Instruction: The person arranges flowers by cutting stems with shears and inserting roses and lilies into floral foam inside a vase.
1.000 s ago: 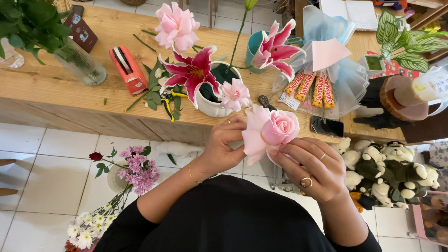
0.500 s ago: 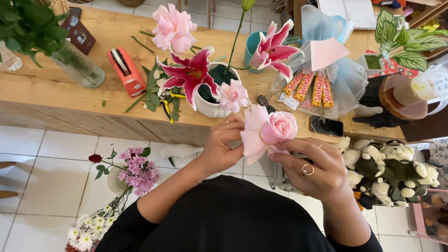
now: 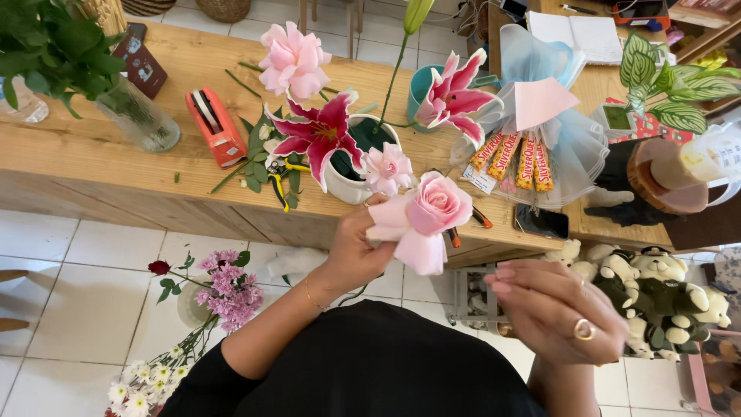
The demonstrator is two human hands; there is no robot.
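Observation:
My left hand point(image 3: 356, 245) holds a pale pink rose point(image 3: 426, 215) from below, its outer petals spread and drooping, in front of the wooden table's edge point(image 3: 154, 197). My right hand point(image 3: 557, 310), with a ring on one finger, hovers to the right of the rose and below it, fingers loosely curled, touching nothing. Behind the rose stands a white pot point(image 3: 351, 174) with deep pink lilies point(image 3: 316, 135) and a small pink bloom point(image 3: 387, 167).
On the table lie a red tape dispenser point(image 3: 214, 126), yellow-handled snips point(image 3: 284, 181), a glass vase of greenery point(image 3: 135, 116), a blue tulle bouquet of candy bars point(image 3: 532, 139) and a phone point(image 3: 540, 222). Buckets of flowers point(image 3: 224, 289) stand on the tiled floor left; plush bears point(image 3: 656, 289) at right.
My right hand has let go of the rose and dropped down to the right. My left hand keeps the rose and has raised it slightly.

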